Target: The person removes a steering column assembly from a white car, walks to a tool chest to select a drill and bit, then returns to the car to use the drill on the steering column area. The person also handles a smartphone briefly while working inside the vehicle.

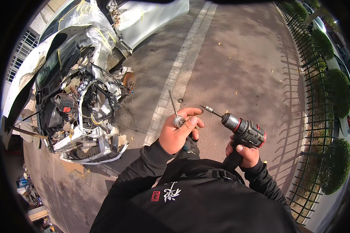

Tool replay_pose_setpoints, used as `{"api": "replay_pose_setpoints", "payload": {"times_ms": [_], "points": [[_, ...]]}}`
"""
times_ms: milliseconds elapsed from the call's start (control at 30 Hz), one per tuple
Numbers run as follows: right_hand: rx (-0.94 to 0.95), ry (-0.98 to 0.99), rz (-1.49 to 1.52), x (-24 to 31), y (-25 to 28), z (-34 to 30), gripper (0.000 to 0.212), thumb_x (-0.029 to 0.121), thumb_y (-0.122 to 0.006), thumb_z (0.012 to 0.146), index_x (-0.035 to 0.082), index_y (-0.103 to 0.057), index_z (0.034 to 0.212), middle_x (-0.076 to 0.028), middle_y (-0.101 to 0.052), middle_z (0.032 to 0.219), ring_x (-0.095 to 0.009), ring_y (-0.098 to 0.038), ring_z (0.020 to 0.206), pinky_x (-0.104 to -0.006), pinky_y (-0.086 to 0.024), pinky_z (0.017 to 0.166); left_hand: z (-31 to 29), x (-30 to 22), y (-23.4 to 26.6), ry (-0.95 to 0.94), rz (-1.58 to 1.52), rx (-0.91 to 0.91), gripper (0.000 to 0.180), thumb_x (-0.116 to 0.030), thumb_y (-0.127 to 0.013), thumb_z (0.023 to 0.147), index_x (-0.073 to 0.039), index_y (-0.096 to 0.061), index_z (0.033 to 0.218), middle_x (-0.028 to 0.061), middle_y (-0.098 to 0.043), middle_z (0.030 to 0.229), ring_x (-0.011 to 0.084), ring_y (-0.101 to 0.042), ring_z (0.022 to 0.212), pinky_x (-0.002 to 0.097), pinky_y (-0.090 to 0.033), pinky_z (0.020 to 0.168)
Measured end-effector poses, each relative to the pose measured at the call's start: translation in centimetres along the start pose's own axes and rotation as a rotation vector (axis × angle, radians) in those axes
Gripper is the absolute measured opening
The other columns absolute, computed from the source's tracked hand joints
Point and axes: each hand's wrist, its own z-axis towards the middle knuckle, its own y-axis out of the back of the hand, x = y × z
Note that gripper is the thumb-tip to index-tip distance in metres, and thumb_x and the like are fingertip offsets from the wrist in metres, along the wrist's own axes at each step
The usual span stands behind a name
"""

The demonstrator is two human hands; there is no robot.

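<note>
My left hand is closed around a small metal part, round and silvery, with a thin straight rod rising from it. What exactly this part is, I cannot make out. In my right hand is a black and red cordless drill, gripped by its handle. A slim bit in a metal holder sticks out of its chuck, aimed left toward the fingertips of my left hand without touching them. Both hands are held in front of my body, above the pavement.
On the left stands a wrecked white car, its front end torn down to bare wiring and metal. A detached white panel lies behind it. A green metal fence with round bushes runs along the right. Pale paving strip crosses the ground.
</note>
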Motion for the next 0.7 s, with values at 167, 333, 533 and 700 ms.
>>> {"api": "replay_pose_setpoints", "payload": {"times_ms": [167, 333, 533, 700], "points": [[-0.068, 0.043, 0.028, 11.0, 7.1, 13.4, 0.059, 0.025, -0.079, 0.087, -0.003, -0.062, 0.135, -0.015, -0.070, 0.087, -0.028, -0.070, 0.081, -0.0419, -0.058, 0.076, 20.1, -3.8, -2.4, 0.076, 0.001, 0.094, 0.053, -0.038, -0.059, 0.116, 0.004, -0.054, 0.149, 0.0145, -0.075, 0.112, 0.0131, -0.069, 0.075, 0.0277, -0.058, 0.071], [-0.002, 0.100, -0.222, 20.0, 16.8, 29.5, 0.050, 0.020, -0.078, 0.088, -0.001, -0.064, 0.131, -0.013, -0.073, 0.091, -0.026, -0.073, 0.084, -0.0416, -0.061, 0.079, 41.7, -4.5, -4.1, 0.032, -0.065, 0.090, 0.047, -0.038, -0.065, 0.113, 0.000, -0.060, 0.140, 0.0073, -0.073, 0.105, 0.0114, -0.067, 0.075, 0.0276, -0.056, 0.072], [0.198, -0.138, -0.312, 31.0, 26.1, 53.6, 0.034, 0.010, -0.083, 0.094, 0.004, -0.067, 0.124, -0.002, -0.074, 0.106, -0.014, -0.070, 0.095, -0.0346, -0.058, 0.087, 61.4, -5.1, -2.5, 0.113, -0.085, -0.188, 0.021, -0.023, -0.069, 0.111, -0.003, -0.065, 0.109, 0.0063, -0.071, 0.089, 0.0143, -0.068, 0.078, 0.0309, -0.057, 0.073], [0.320, -0.084, -0.579, 39.7, 27.8, 74.4, 0.036, 0.029, -0.086, 0.097, 0.005, -0.070, 0.118, 0.001, -0.072, 0.098, -0.010, -0.063, 0.093, -0.0324, -0.055, 0.085, 75.3, -7.4, 1.7, 0.069, -0.121, -0.363, 0.015, -0.016, -0.068, 0.110, -0.001, -0.066, 0.109, 0.0095, -0.074, 0.091, 0.0169, -0.070, 0.078, 0.0330, -0.058, 0.074]]}}
